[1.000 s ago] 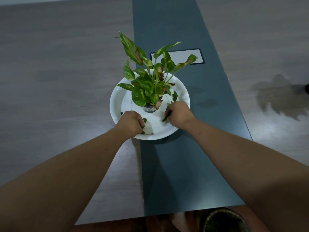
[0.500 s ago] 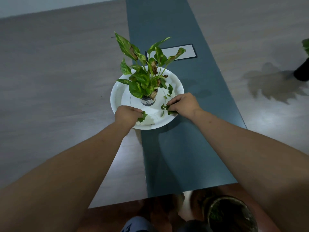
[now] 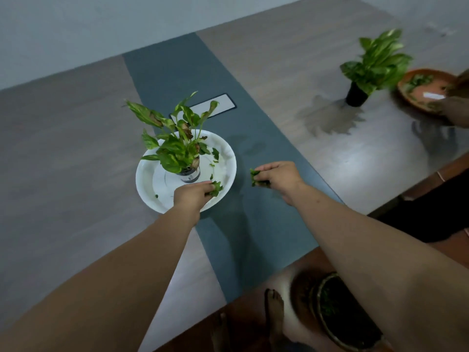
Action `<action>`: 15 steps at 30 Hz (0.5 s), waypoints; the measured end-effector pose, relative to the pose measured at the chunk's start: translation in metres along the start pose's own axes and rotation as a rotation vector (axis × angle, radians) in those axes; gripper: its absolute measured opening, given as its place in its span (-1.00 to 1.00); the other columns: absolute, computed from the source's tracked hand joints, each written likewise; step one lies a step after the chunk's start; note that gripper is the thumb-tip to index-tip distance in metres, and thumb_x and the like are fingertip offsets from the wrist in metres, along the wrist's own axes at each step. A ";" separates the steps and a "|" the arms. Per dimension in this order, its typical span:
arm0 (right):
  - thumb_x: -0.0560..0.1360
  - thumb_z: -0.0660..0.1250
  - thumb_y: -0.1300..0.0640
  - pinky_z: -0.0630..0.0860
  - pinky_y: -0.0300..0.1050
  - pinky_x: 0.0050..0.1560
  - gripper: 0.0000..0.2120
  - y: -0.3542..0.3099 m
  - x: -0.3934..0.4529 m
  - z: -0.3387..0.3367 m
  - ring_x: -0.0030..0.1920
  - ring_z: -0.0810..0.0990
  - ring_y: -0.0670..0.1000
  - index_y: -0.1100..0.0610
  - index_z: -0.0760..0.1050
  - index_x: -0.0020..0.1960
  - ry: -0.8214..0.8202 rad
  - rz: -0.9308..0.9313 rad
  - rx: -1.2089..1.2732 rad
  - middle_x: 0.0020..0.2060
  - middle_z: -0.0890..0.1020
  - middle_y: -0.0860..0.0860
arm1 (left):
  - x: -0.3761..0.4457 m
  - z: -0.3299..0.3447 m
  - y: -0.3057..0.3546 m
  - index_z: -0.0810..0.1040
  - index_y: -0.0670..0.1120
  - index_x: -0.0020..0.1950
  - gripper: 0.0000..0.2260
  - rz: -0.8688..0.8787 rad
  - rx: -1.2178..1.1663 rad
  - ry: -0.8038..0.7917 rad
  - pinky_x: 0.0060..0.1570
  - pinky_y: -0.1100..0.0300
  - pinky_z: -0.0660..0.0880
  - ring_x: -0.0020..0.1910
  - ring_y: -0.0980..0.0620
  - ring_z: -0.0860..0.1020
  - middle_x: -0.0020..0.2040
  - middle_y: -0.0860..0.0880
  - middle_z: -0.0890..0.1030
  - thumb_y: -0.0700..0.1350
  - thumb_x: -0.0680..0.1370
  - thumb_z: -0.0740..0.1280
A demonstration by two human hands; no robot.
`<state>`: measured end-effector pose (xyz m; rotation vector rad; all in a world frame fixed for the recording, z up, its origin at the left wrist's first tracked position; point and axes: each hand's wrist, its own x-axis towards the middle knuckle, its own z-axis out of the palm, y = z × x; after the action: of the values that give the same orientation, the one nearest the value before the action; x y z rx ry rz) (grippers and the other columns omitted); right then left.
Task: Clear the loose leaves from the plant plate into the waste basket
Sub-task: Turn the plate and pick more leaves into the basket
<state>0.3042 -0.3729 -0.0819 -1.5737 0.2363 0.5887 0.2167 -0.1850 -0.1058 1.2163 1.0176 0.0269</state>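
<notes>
Head view — forward, downward, close

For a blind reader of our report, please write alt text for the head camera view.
Two bare arms reach over a table: the left hand grips leaf scraps over a white plate holding a potted plant, while the right hand, off the plate, holds more leaves. A waste basket stands on the floor below the table edge.
</notes>
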 end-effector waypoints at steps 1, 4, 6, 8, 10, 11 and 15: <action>0.34 0.38 0.54 0.63 -0.25 -0.38 -0.79 0.002 -0.008 -0.009 -0.36 0.58 0.06 0.26 0.56 -0.29 0.042 0.000 0.039 -0.45 0.64 0.08 | -0.004 0.008 0.001 0.67 -0.13 -0.18 -0.88 -0.001 0.016 -0.042 0.24 0.06 0.53 0.13 -0.10 0.65 0.08 -0.16 0.69 -0.34 0.41 0.46; 0.36 0.36 0.55 0.63 -0.22 -0.36 -0.78 0.004 -0.033 -0.040 -0.35 0.58 0.08 0.27 0.55 -0.29 0.152 -0.007 0.141 -0.53 0.63 0.04 | -0.015 0.034 0.002 0.65 -0.26 0.01 -0.84 0.014 0.041 -0.162 0.03 0.20 0.61 -0.02 -0.06 0.66 0.02 -0.17 0.68 -0.38 0.44 0.42; 0.36 0.36 0.55 0.64 -0.22 -0.35 -0.79 0.009 -0.054 -0.066 -0.34 0.59 0.09 0.28 0.55 -0.28 0.237 -0.017 0.202 -0.42 0.62 0.12 | -0.030 0.058 0.001 0.60 -0.35 0.12 -0.77 0.028 0.059 -0.260 -0.18 0.33 0.62 -0.16 0.02 0.63 -0.10 -0.13 0.65 -0.41 0.46 0.38; 0.36 0.38 0.55 0.66 -0.21 -0.33 -0.81 0.019 -0.075 -0.093 -0.32 0.61 0.10 0.29 0.55 -0.27 0.317 -0.019 0.254 -0.34 0.61 0.17 | -0.046 0.084 -0.004 0.57 -0.39 0.16 -0.74 0.037 0.110 -0.349 -0.25 0.35 0.61 -0.17 0.01 0.61 -0.06 -0.17 0.64 -0.43 0.47 0.36; 0.35 0.38 0.55 0.66 -0.21 -0.32 -0.82 0.035 -0.098 -0.124 -0.31 0.62 0.10 0.30 0.55 -0.26 0.415 -0.023 0.315 -0.32 0.60 0.19 | -0.065 0.118 -0.016 0.55 -0.42 0.18 -0.72 0.042 0.187 -0.455 -0.29 0.35 0.61 -0.18 0.00 0.60 0.02 -0.23 0.62 -0.45 0.47 0.35; 0.35 0.38 0.55 0.65 -0.20 -0.32 -0.82 0.044 -0.108 -0.136 -0.31 0.61 0.10 0.30 0.55 -0.27 0.456 -0.018 0.336 -0.32 0.60 0.19 | -0.074 0.132 -0.023 0.55 -0.43 0.18 -0.72 0.046 0.219 -0.487 -0.32 0.36 0.61 -0.19 0.01 0.60 0.03 -0.25 0.62 -0.45 0.47 0.35; 0.36 0.38 0.54 0.64 -0.17 -0.26 -0.83 0.082 -0.155 -0.190 -0.31 0.61 0.09 0.31 0.56 -0.26 0.635 0.012 0.463 -0.32 0.60 0.18 | -0.120 0.191 -0.061 0.57 -0.41 0.16 -0.73 0.049 0.359 -0.645 -0.34 0.37 0.60 -0.21 0.01 0.61 0.01 -0.23 0.63 -0.44 0.46 0.36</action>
<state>0.1763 -0.5973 -0.0773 -1.2608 0.7999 0.0125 0.2425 -0.4158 -0.0812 1.4410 0.4322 -0.4996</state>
